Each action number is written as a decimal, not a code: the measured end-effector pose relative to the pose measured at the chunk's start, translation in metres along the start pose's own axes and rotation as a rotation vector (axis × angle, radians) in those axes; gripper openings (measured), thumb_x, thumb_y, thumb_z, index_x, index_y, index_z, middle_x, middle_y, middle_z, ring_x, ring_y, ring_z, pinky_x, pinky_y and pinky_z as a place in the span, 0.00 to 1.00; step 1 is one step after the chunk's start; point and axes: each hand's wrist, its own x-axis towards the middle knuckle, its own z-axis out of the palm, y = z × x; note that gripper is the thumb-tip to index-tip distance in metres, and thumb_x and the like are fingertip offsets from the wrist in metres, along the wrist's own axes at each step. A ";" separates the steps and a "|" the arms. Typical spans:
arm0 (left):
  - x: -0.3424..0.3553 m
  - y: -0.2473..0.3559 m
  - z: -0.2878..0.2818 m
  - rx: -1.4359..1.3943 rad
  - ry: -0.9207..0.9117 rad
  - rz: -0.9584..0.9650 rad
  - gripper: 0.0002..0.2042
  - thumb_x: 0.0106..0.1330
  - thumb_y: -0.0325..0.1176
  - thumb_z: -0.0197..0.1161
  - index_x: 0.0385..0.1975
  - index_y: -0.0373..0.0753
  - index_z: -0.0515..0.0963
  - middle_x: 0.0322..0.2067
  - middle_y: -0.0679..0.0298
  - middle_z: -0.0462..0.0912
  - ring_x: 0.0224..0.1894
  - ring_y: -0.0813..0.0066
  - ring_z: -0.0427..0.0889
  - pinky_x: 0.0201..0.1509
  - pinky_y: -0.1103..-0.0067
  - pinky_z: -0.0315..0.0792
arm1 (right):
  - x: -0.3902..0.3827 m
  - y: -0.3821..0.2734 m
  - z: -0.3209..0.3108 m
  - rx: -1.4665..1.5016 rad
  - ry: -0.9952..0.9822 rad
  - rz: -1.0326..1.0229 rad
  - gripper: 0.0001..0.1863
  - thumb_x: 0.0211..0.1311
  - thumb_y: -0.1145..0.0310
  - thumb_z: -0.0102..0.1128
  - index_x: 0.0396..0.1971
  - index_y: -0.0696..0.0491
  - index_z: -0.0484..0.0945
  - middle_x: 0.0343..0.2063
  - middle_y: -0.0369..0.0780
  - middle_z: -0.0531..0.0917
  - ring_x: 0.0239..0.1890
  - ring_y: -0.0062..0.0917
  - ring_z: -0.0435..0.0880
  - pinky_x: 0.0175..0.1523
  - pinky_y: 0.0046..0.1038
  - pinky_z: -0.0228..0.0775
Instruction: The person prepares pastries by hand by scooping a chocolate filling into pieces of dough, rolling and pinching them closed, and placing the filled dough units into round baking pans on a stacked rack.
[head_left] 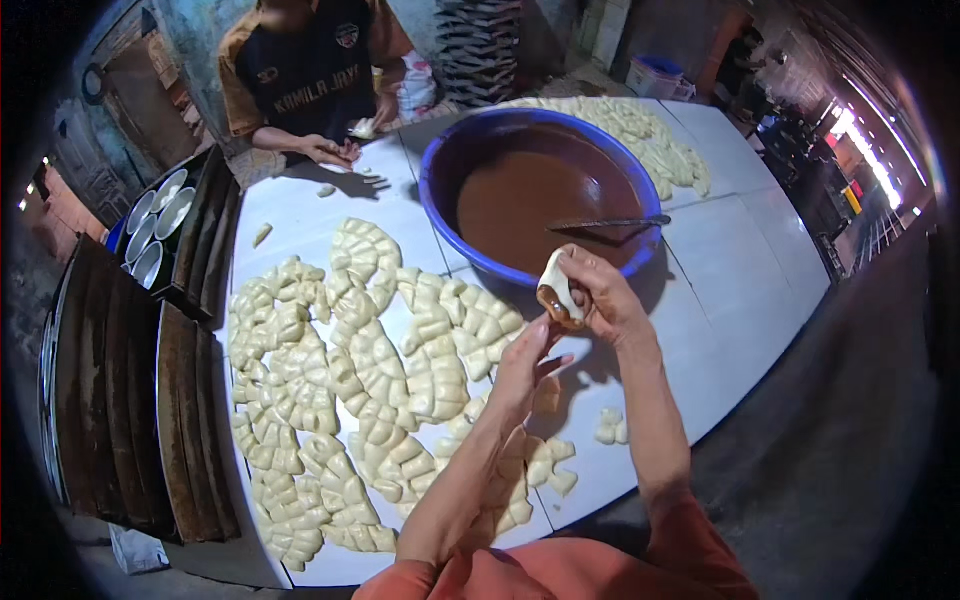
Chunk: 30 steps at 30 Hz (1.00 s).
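Observation:
Close to the bowl's near rim, my right hand [603, 294] grips a piece of pale dough [555, 270] between thumb and fingers. Glossy brown filling [555, 305] shows on the dough's lower part. My left hand [522, 366] comes up from below, its thumb and a finger at the dough's lower edge; its other fingers stick out partly bent. Just beyond both hands stands a large blue bowl [480, 258] of brown filling, with a dark-handled utensil [610, 222] resting across its right side. Many flattened dough pieces [370, 350] lie in overlapping rows to the left.
Across the white-tiled table [740, 250], a person [320, 80] works with both hands over its far edge. More dough pieces [650, 145] lie behind the bowl. Dark trays [120, 390] and round metal tins [158, 222] stand at the left. A small dough clump [611, 427] sits near my right forearm.

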 end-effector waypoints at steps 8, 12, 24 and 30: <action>-0.007 -0.042 -0.011 -0.078 0.098 -0.116 0.15 0.70 0.41 0.60 0.45 0.35 0.76 0.37 0.63 0.82 0.37 0.75 0.82 0.46 0.78 0.77 | -0.076 0.074 -0.074 0.204 0.004 -0.063 0.12 0.64 0.75 0.53 0.47 0.55 0.71 0.37 0.38 0.80 0.37 0.21 0.82 0.42 0.25 0.78; -0.017 -0.045 -0.003 0.140 0.186 -0.086 0.15 0.67 0.36 0.64 0.47 0.31 0.78 0.38 0.62 0.83 0.38 0.77 0.83 0.44 0.80 0.78 | -0.114 0.095 -0.066 -0.261 0.188 -0.252 0.24 0.55 0.76 0.64 0.53 0.58 0.70 0.47 0.42 0.79 0.50 0.28 0.81 0.57 0.27 0.72; -0.020 -0.027 0.027 0.462 -0.011 -0.093 0.15 0.64 0.37 0.68 0.45 0.34 0.81 0.35 0.63 0.84 0.33 0.82 0.80 0.35 0.85 0.75 | -0.122 0.112 -0.066 -0.502 0.397 -0.336 0.10 0.63 0.71 0.64 0.41 0.59 0.82 0.34 0.37 0.82 0.36 0.18 0.81 0.37 0.23 0.75; -0.011 -0.013 0.014 0.437 -0.038 -0.249 0.14 0.66 0.39 0.65 0.45 0.38 0.81 0.31 0.67 0.83 0.28 0.83 0.80 0.32 0.86 0.77 | -0.137 0.105 -0.060 -0.915 0.252 -0.477 0.17 0.58 0.73 0.67 0.48 0.55 0.80 0.40 0.38 0.81 0.35 0.20 0.80 0.38 0.21 0.75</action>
